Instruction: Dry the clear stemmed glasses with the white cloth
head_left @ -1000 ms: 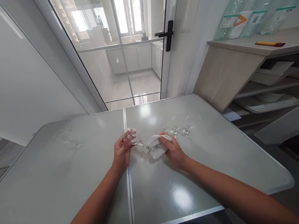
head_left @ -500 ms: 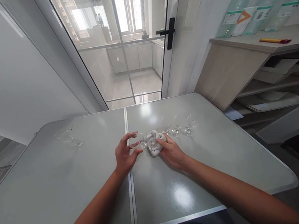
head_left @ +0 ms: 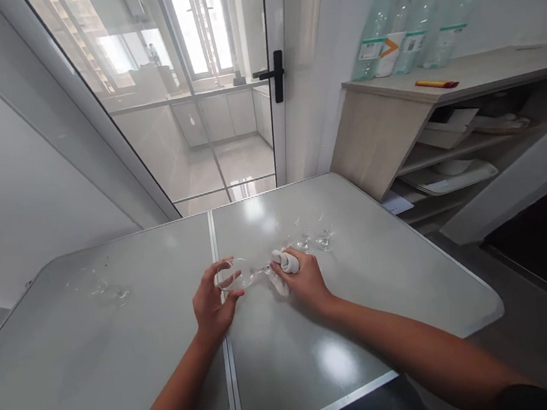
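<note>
At twelve o'clock, leaning toward eleven, a glazed door (head_left: 186, 119) carries a black handle (head_left: 279, 76); through the panes show a bright window (head_left: 202, 26) and pale cupboards (head_left: 217, 117). Between two and three o'clock stands a wooden cabinet (head_left: 375, 134). On its top, at two, are three green-capped bottles (head_left: 424, 24) and a yellow-and-red stick (head_left: 436, 84). Inside, toward three, sit a whitish box (head_left: 443, 135) and, lower, a pale tray (head_left: 466, 181). A white wall (head_left: 22, 177) fills nine to ten o'clock.

Foot of glass (head_left: 243, 274) hidden by cloth (head_left: 288, 261), bottle labels (head_left: 371, 49) unreadably small
</note>
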`<state>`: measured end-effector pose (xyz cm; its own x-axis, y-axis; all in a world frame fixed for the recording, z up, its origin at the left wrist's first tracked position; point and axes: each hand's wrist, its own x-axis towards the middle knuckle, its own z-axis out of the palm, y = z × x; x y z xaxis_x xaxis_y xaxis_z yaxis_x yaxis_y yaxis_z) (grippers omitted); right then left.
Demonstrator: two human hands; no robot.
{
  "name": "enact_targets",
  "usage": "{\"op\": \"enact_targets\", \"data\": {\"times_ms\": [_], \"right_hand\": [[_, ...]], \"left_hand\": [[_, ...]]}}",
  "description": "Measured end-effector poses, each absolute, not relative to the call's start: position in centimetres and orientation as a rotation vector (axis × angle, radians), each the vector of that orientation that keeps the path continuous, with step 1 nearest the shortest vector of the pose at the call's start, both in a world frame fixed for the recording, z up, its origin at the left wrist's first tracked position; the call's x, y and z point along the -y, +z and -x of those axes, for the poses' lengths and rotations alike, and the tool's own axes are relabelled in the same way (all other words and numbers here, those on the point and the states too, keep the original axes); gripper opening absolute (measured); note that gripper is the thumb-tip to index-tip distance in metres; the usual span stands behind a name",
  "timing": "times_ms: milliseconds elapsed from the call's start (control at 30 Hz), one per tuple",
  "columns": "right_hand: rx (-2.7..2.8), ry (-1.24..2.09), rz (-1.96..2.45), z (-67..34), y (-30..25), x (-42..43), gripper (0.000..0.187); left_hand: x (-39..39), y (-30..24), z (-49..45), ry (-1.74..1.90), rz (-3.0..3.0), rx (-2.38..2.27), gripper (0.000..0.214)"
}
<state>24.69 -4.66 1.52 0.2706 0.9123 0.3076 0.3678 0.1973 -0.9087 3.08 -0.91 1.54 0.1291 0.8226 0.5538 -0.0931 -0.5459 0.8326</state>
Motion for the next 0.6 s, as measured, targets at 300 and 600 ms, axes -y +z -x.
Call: {"op": "enact_targets", "data": {"times_ms": [300,600], "right_hand": [[2.045,0.513,0.957,-23.9,2.8,6.3,0.037],[2.256,0.497,1.372,-24.0,2.7,6.1,0.079]], "left_hand": [[-0.1,1.2,-3.3,1.592,-1.640,-0.899,0.058],[0.3,1.0,-3.6,1.453,-1.676,-0.899,0.059]]}}
